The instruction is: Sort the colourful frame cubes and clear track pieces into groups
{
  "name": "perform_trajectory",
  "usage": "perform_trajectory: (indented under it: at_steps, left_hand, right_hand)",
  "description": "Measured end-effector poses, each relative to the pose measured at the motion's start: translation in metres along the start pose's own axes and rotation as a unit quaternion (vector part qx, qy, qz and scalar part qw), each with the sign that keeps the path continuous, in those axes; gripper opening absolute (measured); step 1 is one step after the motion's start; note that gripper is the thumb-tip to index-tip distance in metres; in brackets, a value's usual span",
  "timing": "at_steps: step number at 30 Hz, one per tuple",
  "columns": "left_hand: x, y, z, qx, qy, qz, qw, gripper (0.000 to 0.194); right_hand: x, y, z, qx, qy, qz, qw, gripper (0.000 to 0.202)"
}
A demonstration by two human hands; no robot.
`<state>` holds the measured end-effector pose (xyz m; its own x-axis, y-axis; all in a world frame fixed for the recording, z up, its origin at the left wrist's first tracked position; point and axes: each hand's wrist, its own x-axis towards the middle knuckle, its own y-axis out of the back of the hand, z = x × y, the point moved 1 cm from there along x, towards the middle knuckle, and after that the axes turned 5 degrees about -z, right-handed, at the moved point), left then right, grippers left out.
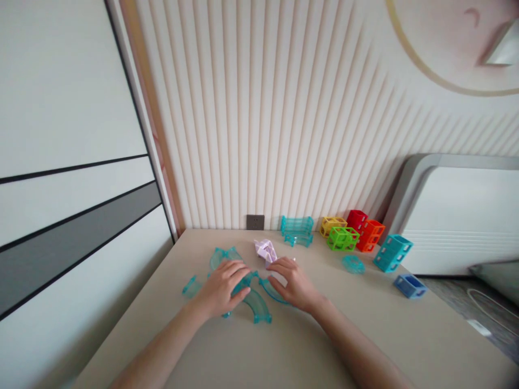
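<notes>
My left hand [224, 289] reaches over a loose group of clear teal curved track pieces, its thumb apart from the fingers. One curved track piece [258, 304] shows just right of that thumb. My right hand [295, 283] is beside the group, fingers bent a little and thumb apart, partly covering another teal curved piece [273, 292]. Beyond the hands lie pale purple plastic pieces [265, 250], close to my right fingertips. More teal track lies behind my left hand [222, 255] and at its left [191, 287]. What the palms touch is hidden.
By the wall stand teal track pieces [297, 226], yellow [332, 226], green [343, 238], red [357, 220] and orange [370, 236] block frames. A teal block [393, 253], a blue block [410, 286] and a flat teal piece [353, 264] are near the table's right edge.
</notes>
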<state>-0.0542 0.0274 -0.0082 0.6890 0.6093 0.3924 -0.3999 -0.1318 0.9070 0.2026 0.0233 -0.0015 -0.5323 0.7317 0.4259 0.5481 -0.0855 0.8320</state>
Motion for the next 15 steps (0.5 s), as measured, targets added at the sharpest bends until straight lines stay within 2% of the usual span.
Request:
perform_trajectory:
  at_steps: [4,7,10,15]
  left_hand:
    - [0.001,-0.01,0.01,-0.01,0.016,-0.045,0.999,0.05]
    - [0.001,-0.016,0.007,-0.017,0.04,-0.068,0.997,0.048]
    - [0.0,-0.018,0.005,-0.024,0.045,-0.076,0.996,0.047]
    - [-0.001,-0.017,0.006,-0.024,0.04,-0.055,0.997,0.045]
  right_hand:
    - [-0.004,-0.007,-0.008,-0.004,-0.005,-0.102,0.995,0.044]
    - [-0.006,-0.01,-0.003,-0.002,-0.024,-0.137,0.99,0.05]
    - [-0.007,-0.013,0.0,-0.003,-0.03,-0.141,0.989,0.046]
    - [-0.007,-0.013,0.004,-0.005,-0.031,-0.112,0.993,0.044]
